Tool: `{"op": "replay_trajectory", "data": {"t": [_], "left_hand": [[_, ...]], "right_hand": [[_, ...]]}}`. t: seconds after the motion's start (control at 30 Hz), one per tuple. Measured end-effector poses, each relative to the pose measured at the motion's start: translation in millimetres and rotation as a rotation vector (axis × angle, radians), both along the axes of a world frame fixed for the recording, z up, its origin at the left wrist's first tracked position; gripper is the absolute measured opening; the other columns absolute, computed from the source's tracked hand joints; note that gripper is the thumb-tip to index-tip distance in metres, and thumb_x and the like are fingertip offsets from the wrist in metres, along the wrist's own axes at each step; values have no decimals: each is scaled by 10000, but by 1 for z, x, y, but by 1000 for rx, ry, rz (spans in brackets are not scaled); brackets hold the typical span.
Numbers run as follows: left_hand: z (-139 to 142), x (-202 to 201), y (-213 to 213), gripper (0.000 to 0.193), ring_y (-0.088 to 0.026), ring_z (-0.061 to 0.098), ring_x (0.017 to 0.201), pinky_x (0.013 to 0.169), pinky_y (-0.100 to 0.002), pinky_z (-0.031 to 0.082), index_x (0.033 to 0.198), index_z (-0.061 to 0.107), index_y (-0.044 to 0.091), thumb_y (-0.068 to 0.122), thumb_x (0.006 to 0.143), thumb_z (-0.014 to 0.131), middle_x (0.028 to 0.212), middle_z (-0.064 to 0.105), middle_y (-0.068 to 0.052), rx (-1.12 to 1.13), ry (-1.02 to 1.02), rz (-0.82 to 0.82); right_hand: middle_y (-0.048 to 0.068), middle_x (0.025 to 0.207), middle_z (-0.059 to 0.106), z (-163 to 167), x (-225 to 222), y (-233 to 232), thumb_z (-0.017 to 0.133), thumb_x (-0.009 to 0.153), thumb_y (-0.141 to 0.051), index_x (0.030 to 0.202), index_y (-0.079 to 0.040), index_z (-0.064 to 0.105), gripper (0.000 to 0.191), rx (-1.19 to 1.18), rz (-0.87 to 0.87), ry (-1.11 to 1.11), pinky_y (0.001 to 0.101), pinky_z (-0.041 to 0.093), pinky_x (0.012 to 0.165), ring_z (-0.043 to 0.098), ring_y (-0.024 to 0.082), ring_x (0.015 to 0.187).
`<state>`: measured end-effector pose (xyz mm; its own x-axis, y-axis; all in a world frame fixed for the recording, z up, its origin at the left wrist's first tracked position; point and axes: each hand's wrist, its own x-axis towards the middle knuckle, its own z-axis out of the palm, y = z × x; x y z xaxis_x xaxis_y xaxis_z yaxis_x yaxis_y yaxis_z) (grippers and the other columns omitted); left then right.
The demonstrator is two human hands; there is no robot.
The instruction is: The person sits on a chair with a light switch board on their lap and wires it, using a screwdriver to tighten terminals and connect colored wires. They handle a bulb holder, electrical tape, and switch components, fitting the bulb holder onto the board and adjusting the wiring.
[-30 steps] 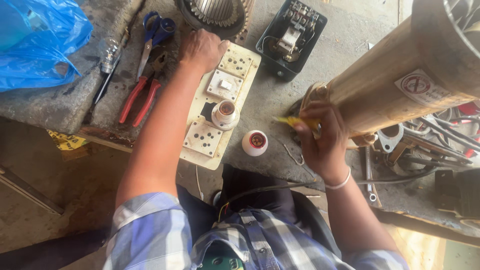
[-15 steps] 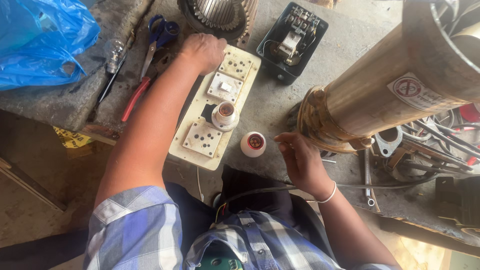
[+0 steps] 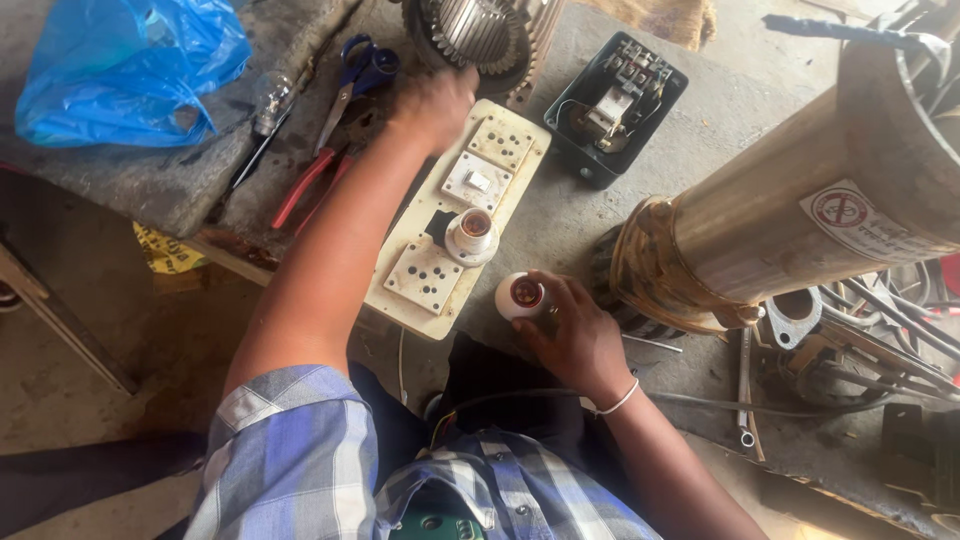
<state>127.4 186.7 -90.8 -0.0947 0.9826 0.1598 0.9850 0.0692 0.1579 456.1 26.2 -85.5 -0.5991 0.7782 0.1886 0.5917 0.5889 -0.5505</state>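
Observation:
A cream switchboard (image 3: 405,300) with two sockets, a switch and a white lamp holder (image 3: 471,235) lies on the concrete floor in front of me. My left hand (image 3: 435,103) is blurred at the board's far end, near the scissors (image 3: 358,72); I cannot tell whether it holds anything. My right hand (image 3: 573,335) grips a loose white lamp holder (image 3: 520,296) standing on the floor just right of the board.
A large metal pump cylinder (image 3: 800,215) lies at the right, with wrenches and tools (image 3: 850,330) beside it. A black starter box (image 3: 615,105) and a toothed motor part (image 3: 480,30) sit at the back. Red pliers (image 3: 300,190), a bulb (image 3: 270,95) and a blue bag (image 3: 130,70) lie left.
My right hand came down from the pump's rim, no longer holding the yellow tool, and closed on the loose lamp holder. My left hand shifted slightly at the board's far end.

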Motion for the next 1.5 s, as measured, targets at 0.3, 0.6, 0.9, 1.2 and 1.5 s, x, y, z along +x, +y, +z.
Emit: {"op": "replay_trajectory", "data": {"t": [0.3,0.6,0.9,1.2,1.5], "left_hand": [[-13,-37,-39,153,-394,671,1033,878,-487,528,1060,692,116,122,908,677,1062,718,-182,257,-381,14],[-22,-42,-37,131,-348,674,1056,884,-462,526,1053,720,120,120,924,702,1088,725,-139,332,-516,3],[-77,-23,16,274,-381,694,992,833,-488,544,955,796,126,26,731,673,1062,735,-162,341,-425,-151],[-78,-18,-5,175,-379,689,993,875,-468,555,1024,758,47,134,957,621,1037,723,-195,118,-294,6],[9,4,-192,399,-340,620,1170,1024,-451,501,1319,688,132,180,931,767,1223,695,-126,443,-406,-235]], "right_hand": [[154,1233,633,-13,10,4,803,822,-384,1393,-88,516,705,255,5,115,439,562,779,672,383,1054],[163,1047,677,-41,39,-10,672,968,-255,1419,-29,517,528,418,-147,-52,426,537,720,679,327,864],[169,976,679,-56,47,0,560,983,-186,1466,-44,483,510,286,-230,-213,453,530,735,679,352,821],[190,1187,693,-54,45,0,548,997,-231,1423,-85,529,451,434,-129,-120,433,540,763,696,350,945],[132,1009,627,-42,43,2,520,931,-597,1467,-69,508,753,140,-205,-104,433,524,698,662,300,834]]}}
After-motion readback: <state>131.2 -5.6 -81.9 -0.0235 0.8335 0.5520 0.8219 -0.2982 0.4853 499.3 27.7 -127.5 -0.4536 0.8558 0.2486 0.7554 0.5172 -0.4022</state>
